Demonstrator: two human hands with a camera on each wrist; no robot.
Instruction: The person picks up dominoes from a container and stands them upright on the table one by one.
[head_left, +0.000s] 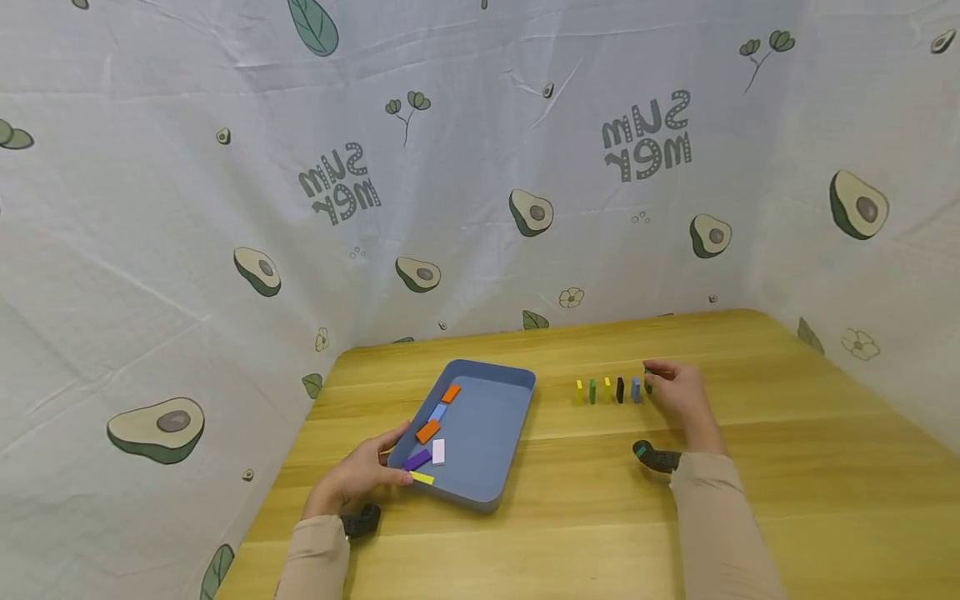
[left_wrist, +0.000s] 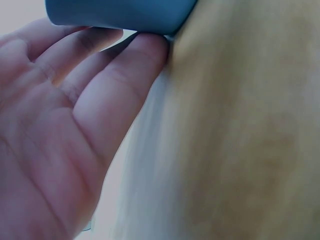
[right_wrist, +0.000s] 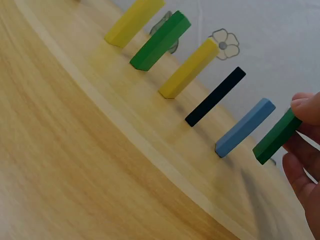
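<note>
The right hand (head_left: 675, 390) pinches a green block (right_wrist: 275, 137) upright at the right end of a row. Beside it, apart, stand a blue block (right_wrist: 245, 128), a black block (right_wrist: 216, 97), a yellow block (right_wrist: 190, 70), another green block (right_wrist: 160, 42) and another yellow block (right_wrist: 134, 21). At the near left corner of a blue-grey tray (head_left: 480, 503), the left hand (head_left: 358, 473) holds the wall, thumb in front and fingers along the side. Inside lie orange blocks, a blue, a white (head_left: 438, 452), a purple (head_left: 417, 460) and a yellow block (head_left: 422, 477).
The wooden table (head_left: 570, 533) reaches back to a hanging white cloth (head_left: 465, 167) printed with avocados, which also runs along both sides. A dark strap-like device (head_left: 656, 457) sits at the right wrist, another (head_left: 362, 521) at the left.
</note>
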